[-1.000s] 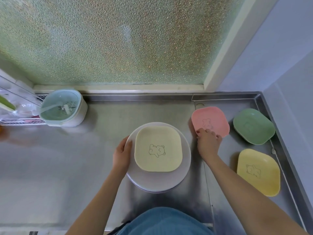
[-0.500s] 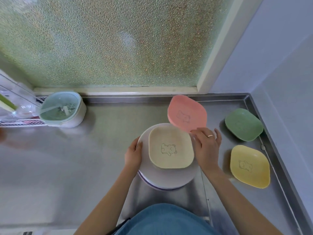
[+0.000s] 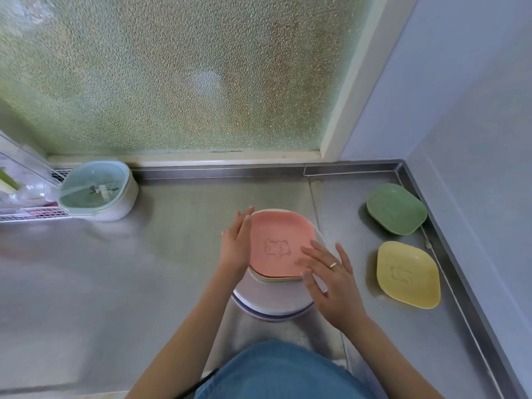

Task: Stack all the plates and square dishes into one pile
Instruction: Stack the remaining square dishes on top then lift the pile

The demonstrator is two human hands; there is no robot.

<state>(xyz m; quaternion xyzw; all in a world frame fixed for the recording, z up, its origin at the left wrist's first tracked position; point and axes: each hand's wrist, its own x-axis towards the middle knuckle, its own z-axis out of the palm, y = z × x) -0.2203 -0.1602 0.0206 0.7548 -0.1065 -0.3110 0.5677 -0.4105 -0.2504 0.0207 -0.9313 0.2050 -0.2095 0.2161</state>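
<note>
A frosted window (image 3: 172,73) fills the upper frame above a steel counter (image 3: 100,283) with a raised lip along its back and right edges; a pale wall (image 3: 475,110) stands at the right. No writing can be read anywhere; the only marks are outlined bear drawings pressed into two dishes. At frame centre sits the pile (image 3: 273,298): round white plates at the bottom, a pale yellow square dish edge showing above them, and the pink dish (image 3: 276,243) with its bear on top. The left hand (image 3: 234,246) lies with straight fingers against the pink dish's left edge. The right hand (image 3: 331,280), wearing a ring, is spread flat, fingertips over the pink dish's lower right corner; whether they touch it cannot be told. At the right, apart from the pile, lie a green dish (image 3: 395,208) near the back corner and a yellow dish (image 3: 407,273) with a bear below it, both close to the counter's right lip. Bare steel lies open between pile and dishes and across the left. A lidded tub (image 3: 98,194) sits upper left beside a wire rack (image 3: 26,214).
</note>
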